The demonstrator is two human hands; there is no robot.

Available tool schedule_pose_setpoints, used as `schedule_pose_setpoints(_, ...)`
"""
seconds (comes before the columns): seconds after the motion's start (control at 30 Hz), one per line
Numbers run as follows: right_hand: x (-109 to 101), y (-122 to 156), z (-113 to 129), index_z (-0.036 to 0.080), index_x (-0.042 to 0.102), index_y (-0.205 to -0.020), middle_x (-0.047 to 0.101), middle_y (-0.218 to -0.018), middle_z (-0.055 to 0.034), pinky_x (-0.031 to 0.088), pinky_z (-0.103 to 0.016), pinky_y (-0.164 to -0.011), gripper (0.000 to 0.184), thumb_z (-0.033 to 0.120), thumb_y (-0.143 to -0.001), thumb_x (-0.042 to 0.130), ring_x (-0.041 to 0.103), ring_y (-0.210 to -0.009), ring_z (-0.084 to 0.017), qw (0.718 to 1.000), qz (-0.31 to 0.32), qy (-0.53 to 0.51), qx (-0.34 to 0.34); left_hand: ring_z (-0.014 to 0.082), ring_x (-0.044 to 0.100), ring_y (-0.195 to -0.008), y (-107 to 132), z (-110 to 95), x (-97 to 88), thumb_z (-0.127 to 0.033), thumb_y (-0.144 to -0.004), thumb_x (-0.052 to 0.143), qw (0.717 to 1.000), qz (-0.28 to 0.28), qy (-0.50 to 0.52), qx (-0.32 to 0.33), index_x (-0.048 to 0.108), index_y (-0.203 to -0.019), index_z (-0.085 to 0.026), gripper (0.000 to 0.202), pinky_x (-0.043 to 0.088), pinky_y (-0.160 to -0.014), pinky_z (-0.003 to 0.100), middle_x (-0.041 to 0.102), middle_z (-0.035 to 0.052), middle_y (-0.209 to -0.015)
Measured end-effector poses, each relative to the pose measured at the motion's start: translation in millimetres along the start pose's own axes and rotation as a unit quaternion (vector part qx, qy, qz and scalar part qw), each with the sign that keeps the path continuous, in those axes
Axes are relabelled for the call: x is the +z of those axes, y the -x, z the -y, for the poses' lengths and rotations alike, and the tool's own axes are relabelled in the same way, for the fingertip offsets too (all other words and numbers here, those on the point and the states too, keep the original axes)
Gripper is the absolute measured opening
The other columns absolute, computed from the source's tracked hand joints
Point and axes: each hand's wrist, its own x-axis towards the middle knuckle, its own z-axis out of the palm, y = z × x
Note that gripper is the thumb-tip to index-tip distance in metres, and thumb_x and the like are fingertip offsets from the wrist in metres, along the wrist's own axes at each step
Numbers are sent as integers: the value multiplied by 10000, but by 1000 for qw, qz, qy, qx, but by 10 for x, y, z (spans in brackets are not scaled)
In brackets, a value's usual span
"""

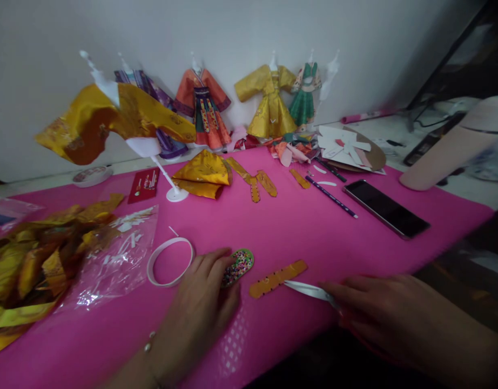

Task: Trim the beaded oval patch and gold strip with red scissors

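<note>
My left hand is closed around the edge of a small green oval dish of multicoloured beads, which rests on the pink mat. My right hand holds a pair of scissors with silver blades and red handles partly hidden by the fingers. The blade tips reach the edge of a golden fabric strip with dark marks along its sides. That strip lies flat between my hands. Left of my left hand is a white tape ring standing on its edge or lying flat; I cannot tell which.
Golden scraps and a clear plastic bag cover the left side. A doll stand with a golden garment rises behind, and several dressed doll forms line the wall. A phone, a pencil and a pink bottle lie right.
</note>
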Motion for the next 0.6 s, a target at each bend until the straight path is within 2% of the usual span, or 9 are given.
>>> schedule_pose_setpoints(0.1, 0, 7, -13, 250, 716, -1083, 811, -942, -5, 529, -325, -537, 300, 38, -937, 560, 766, -650, -172, 998, 60, -13, -19, 364, 716, -1260, 8, -33, -52, -222, -1072, 589, 999, 4, -23, 26, 601, -1419, -229, 347, 630, -1027, 607, 716, 158, -1426)
schedule_pose_setpoints(0.23, 19, -3, -24, 233, 709, -1050, 828, -980, -23, 544, -317, -572, 277, 19, -945, 568, 790, -700, -183, 998, 65, -7, -20, 324, 664, -1374, 48, -88, -102, -125, -1032, 577, 991, 53, 26, 124, 578, -1447, -208, 423, 626, -1096, 524, 714, 149, -1479)
schedule_pose_setpoints(0.33, 28, -10, -25, 236, 720, -1125, 824, -953, -3, 537, -326, -566, 330, 20, -948, 543, 784, -675, -180, 998, 51, -12, -22, 318, 642, -1425, 79, -122, -86, -120, -972, 653, 976, 110, 46, 180, 584, -1445, -201, 485, 593, -1174, 521, 746, 116, -1468)
schedule_pose_setpoints(0.43, 26, -10, -26, 239, 725, -1166, 827, -956, 3, 533, -333, -559, 369, 20, -930, 546, 786, -668, -187, 999, 40, -10, -25, 336, 669, -1405, 71, -159, -62, -144, -931, 720, 968, 149, 50, 194, 580, -1463, -193, 552, 588, -1186, 554, 740, 114, -1500)
schedule_pose_setpoints(0.6, 21, -19, -23, 229, 742, -1126, 834, -962, -4, 540, -302, -559, 367, -2, -891, 581, 786, -664, -179, 999, 31, -1, -28, 354, 672, -1418, 26, -197, -70, -173, -941, 742, 966, 180, 60, 177, 608, -1446, -213, 524, 577, -1190, 573, 724, 116, -1529)
